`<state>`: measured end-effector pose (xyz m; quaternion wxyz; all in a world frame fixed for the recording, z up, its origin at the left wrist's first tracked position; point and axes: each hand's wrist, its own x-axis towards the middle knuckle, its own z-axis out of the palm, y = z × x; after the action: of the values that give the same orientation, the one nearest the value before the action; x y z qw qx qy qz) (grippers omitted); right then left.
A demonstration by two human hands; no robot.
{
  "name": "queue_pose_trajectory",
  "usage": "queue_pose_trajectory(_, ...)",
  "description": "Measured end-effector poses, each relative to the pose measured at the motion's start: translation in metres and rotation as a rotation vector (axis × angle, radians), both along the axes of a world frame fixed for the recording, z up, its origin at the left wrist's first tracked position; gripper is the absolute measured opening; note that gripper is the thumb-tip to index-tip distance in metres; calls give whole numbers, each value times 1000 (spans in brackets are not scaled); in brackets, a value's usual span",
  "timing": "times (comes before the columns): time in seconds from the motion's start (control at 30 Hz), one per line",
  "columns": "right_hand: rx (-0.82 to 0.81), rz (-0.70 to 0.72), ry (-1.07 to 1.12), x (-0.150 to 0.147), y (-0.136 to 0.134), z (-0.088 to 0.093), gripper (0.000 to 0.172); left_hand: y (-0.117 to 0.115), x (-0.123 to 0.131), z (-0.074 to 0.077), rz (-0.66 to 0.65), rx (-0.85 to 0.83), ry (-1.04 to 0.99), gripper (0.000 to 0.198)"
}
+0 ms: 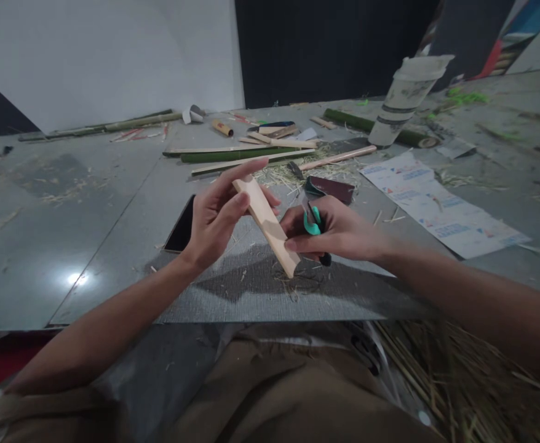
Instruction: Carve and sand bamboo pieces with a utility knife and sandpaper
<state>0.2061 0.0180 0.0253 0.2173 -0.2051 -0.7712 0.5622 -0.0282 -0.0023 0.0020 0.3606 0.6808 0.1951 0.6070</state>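
Observation:
A short piece of split bamboo [266, 218], pale and slightly hollowed, is held at a slant above the dark mat [233, 301]. My left hand [219, 212] grips its upper end, thumb on the near face and fingers behind. At the lower end, my right hand [329, 231] pinches it between thumb and fingers. The same hand also carries a tool with a turquoise and black handle [313, 223], mostly hidden by the fingers; its kind is unclear. Behind the left wrist a black flat object [180, 226] lies on the table.
A hammer [334, 159], split bamboo strips [246, 155] and shavings lie beyond my hands. A dark red curved piece [332, 189] is close to my right hand. Farther right are a paper cup [408, 98], a green bamboo pole [350, 120] and a printed sheet [440, 203].

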Motion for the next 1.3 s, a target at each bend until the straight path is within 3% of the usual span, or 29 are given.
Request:
queue_pose_trajectory(0.13,120,-57,-42,-1,0,-1,30,-2,0,0,87,58,59,36)
queue_pose_trajectory(0.3,231,-87,-65,-3,0,-4,48,-4,0,-1,104,104,99,37)
queue_pose_trajectory(0.67,131,14,10,-3,2,-5,43,-7,2,4,63,159,103,34)
queue_pose_trajectory(0.93,55,64,-27,-1,3,-4,40,-9,1,2,42,106,106,38)
queue_pose_trajectory(1.17,194,13,-52,-2,2,-2,42,-7,1,0,35,64,116,42)
queue_pose_trajectory(1.3,537,-148,-162,0,6,-1,42,1,-4,-2,53,130,157,44)
